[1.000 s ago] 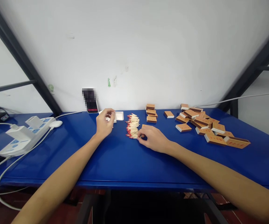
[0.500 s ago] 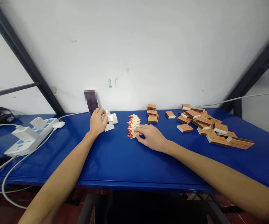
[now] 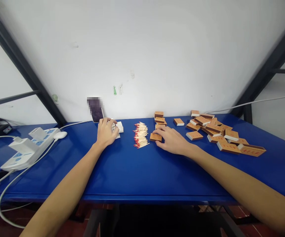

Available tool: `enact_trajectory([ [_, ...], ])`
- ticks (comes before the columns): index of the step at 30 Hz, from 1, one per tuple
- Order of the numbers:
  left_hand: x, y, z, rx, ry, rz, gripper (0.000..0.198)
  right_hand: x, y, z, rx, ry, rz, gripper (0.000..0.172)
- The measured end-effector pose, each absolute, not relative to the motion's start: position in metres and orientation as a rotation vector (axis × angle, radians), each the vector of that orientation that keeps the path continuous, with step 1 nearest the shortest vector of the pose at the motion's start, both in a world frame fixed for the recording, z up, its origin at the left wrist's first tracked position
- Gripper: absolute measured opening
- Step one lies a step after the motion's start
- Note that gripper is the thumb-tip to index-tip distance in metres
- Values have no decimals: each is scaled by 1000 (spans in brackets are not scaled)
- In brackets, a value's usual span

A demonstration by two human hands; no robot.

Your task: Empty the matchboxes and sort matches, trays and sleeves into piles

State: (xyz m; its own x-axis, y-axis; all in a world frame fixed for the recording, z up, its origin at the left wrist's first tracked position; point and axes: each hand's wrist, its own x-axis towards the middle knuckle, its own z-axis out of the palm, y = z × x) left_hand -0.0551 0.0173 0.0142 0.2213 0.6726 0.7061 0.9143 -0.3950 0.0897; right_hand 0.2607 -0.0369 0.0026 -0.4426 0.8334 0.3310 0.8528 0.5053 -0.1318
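My left hand (image 3: pixel 106 132) is curled over small white paper or card pieces (image 3: pixel 119 126) at the back of the table. Its fingers are bent together, and what they pinch is partly hidden. My right hand (image 3: pixel 170 140) has thumb and fingers on the right end of a matchbox (image 3: pixel 155 137), which lies flat on the table. Just left of that box is a heap of red-tipped matches (image 3: pixel 140 135), laid roughly side by side with heads to the left. Behind my right fingers several matchboxes (image 3: pixel 159 119) stand grouped near the wall.
A large loose pile of matchboxes (image 3: pixel 213 128) spreads on the right, with single boxes (image 3: pixel 179 122) nearer the middle. A phone (image 3: pixel 96 110) leans on the wall behind my left hand. On the left lie a power strip (image 3: pixel 31 151) and white cables (image 3: pixel 33 166).
My right hand has left the matches and shifted right; a matchbox now shows under its fingers. My left hand has turned slightly over the white pieces. The view has moved a little.
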Motion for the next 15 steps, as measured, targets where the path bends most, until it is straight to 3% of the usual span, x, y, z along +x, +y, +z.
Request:
enact_trajectory([
  [8,-16,-16,23,-2613,-984,-856,21,271,-17,9,-1448,-2193,-243,26],
  [13,9,-33,17,-2751,-888,-601,50,278,1,8,-1610,-2162,-316,25],
  [15,11,-33,14,-2742,-911,-558,52,281,1,10,-1642,-2155,-328,30],
])
